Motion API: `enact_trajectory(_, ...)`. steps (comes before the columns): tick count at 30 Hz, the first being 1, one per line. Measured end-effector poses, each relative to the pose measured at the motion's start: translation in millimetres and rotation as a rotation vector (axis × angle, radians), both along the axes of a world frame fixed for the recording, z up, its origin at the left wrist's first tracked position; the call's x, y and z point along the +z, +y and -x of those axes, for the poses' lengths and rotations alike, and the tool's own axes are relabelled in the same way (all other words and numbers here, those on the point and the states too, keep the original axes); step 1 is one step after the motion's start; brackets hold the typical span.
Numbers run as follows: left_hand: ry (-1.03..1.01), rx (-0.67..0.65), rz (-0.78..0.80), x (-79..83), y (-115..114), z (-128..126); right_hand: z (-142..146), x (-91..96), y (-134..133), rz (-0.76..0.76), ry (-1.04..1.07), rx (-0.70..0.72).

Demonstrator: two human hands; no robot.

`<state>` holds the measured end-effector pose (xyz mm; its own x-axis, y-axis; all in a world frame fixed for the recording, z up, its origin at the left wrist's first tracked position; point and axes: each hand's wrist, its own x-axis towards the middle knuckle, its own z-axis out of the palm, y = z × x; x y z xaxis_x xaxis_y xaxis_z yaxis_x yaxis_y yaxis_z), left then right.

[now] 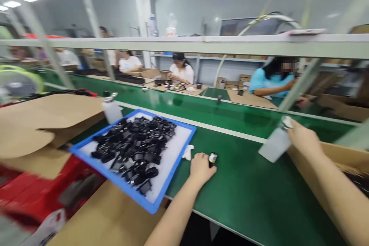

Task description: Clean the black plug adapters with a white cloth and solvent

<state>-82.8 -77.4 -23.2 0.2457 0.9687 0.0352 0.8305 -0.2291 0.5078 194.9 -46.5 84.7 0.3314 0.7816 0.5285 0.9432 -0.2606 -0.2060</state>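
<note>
My left hand (200, 168) rests on the green belt (248, 184) with its fingers closed round a small black part (213, 158) that has a pale label. A crumpled white cloth (188, 152) lies just left of that hand. My right hand (302, 137) reaches out to the right and grips the top of a translucent white squeeze bottle (275, 144), which hangs tilted above the belt. A blue tray (175, 161) with a white liner, heaped with several small black parts (135, 148), sits tilted at the left of my left hand.
A second white bottle (112, 108) stands behind the tray. Cardboard sheets (49, 117) and a red crate (34, 196) lie at the left, an open cardboard box (343, 157) at the right. A metal frame rail (184, 44) crosses overhead. Several people sit working across the belt.
</note>
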Motion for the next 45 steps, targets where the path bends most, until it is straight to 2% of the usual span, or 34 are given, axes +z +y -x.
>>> enact_trajectory(1,0.01,-0.005,-0.004,-1.1,2.1,-0.9,-3.3,3.0,-5.0,0.072,-0.012,-0.023)
enact_trajectory(3,0.028,-0.017,-0.02,-3.6,5.8,-2.3,-4.9,3.3,-8.8,0.077,-0.03,-0.06)
enact_trajectory(8,0.057,-0.025,-0.038,-7.9,5.9,-2.9,-7.0,-8.6,-7.8,-0.024,-0.022,0.041)
enact_trajectory(19,0.074,-0.026,-0.016,-6.8,4.5,-2.8,-17.0,-15.4,-7.4,-0.114,0.048,0.103)
enact_trajectory(23,0.078,-0.03,-0.011,-6.4,4.1,-2.6,-20.2,-20.3,-5.8,-0.183,0.166,0.12)
enact_trajectory(27,0.08,-0.035,-0.02,-7.7,4.9,-2.4,-25.4,-23.0,-3.8,-0.343,0.433,0.136)
enact_trajectory(30,0.084,-0.035,-0.028,-8.7,5.7,-2.2,-27.9,-23.8,-2.9,-0.39,0.535,0.154)
enact_trajectory(45,0.098,-0.048,-0.035,-11.0,6.9,-1.7,-25.0,-25.1,-2.9,-0.355,0.457,0.116)
